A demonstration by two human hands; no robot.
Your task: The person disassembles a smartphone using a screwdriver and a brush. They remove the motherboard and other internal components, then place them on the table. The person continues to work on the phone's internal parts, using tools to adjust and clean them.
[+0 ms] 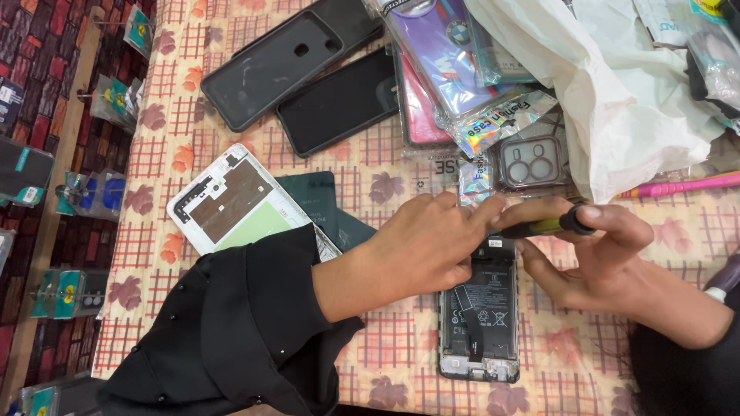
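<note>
Our two hands meet over the top end of an opened phone.

Our right hand (597, 246) is closed around a small screwdriver (551, 224), its tip aimed at the phone's upper edge, though the tip itself seems hidden behind our fingers. Our left hand (420, 250) is curled, fingertips pressing the top of the opened phone (479, 320), which lies back-off on the checked tablecloth (370, 350). Beyond our left sleeve we see a white phone frame (231, 200); farther up, black phone cases (304, 73) and packaged covers (455, 54).
</note>
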